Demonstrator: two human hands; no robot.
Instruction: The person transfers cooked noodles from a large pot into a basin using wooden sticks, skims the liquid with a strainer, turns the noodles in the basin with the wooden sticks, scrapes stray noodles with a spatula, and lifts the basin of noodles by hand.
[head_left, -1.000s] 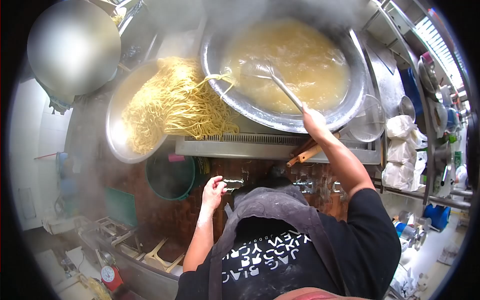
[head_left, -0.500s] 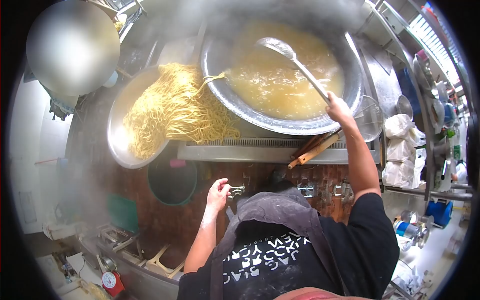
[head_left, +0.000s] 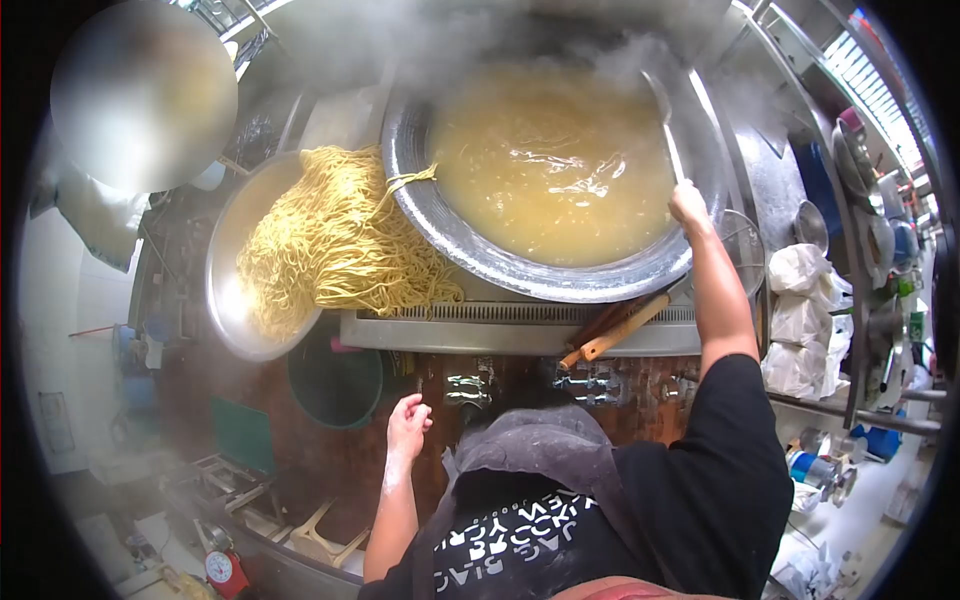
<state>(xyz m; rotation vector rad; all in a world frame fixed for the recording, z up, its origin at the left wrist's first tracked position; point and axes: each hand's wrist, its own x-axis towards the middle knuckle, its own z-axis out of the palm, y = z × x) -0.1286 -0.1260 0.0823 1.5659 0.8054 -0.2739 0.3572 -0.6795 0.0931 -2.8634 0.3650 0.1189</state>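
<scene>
My right hand [head_left: 690, 204] grips the metal handle of a slotted ladle [head_left: 674, 150] at the right side of a big round cooking pot [head_left: 440, 250]. Steam veils the ladle's head near the pot's far right wall. Cloudy yellowish broth [head_left: 550, 190] swirls inside. Left of the pot, a heap of yellow noodles [head_left: 345, 240] fills a metal basin [head_left: 224, 290] and spills past its right edge; a few strands hang over the pot's rim. My left hand [head_left: 406, 428], fingers loosely curled, is held low in front of the stove, apart from everything, with nothing visible in it.
Wooden handles [head_left: 625, 328] lean on the stove's front edge [head_left: 480, 334], near a wire strainer [head_left: 740, 250]. A dark green bucket [head_left: 336, 385] stands on the floor below the basin. White plastic bags [head_left: 797, 320] are stacked at right. A red scale [head_left: 226, 572] sits lower left.
The ladle has swung from over the pot's middle to its far right side, and my right hand has shifted slightly right. My left hand has moved left and down. The view has shifted a little.
</scene>
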